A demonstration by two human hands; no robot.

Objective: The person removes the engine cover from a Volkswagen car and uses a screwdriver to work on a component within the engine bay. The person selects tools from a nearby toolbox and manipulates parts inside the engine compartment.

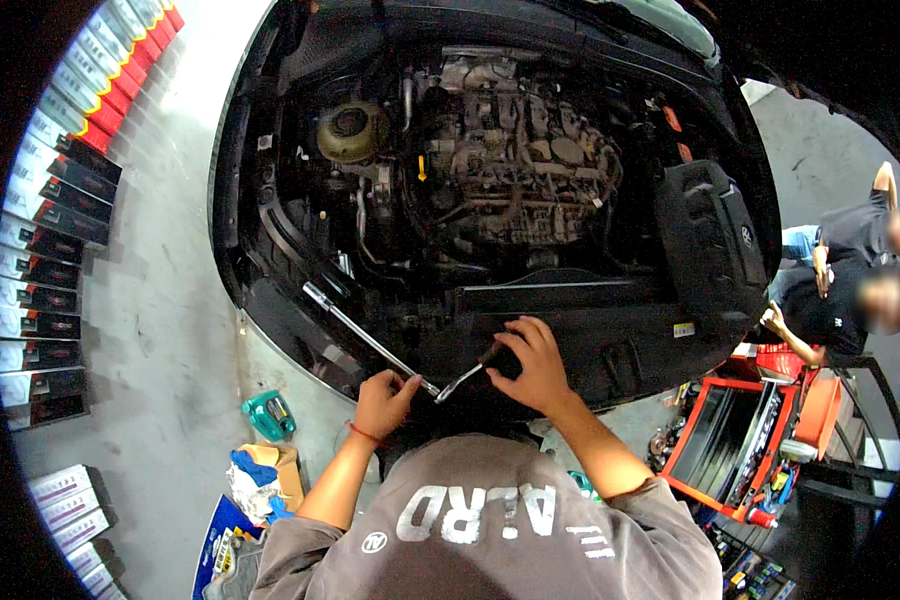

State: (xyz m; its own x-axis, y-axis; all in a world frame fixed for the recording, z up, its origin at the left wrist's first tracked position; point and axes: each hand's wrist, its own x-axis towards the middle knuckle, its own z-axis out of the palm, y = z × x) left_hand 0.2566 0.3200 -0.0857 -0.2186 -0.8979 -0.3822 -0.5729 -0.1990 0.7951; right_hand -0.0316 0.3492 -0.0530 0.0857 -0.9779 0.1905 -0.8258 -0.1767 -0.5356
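Over the front edge of an open engine bay I hold a ratchet [460, 382] fitted with a long chrome extension bar [365, 337]. My right hand [536, 368] is closed around the ratchet's dark handle. Beside the ratchet head, my left hand [384, 404] pinches the near end of the bar. From there the bar slants up and left, ending in a socket [315, 291] above the front left part of the bay. The engine [520, 160] lies farther back, apart from the tool.
A coolant tank [352, 131] and a yellow dipstick handle [422, 168] sit left of the engine. Stacked boxes [45, 270] line the far left. To the right stand a red tool cart [685, 440] and other people [840, 270]. A teal case [269, 415] lies on the floor.
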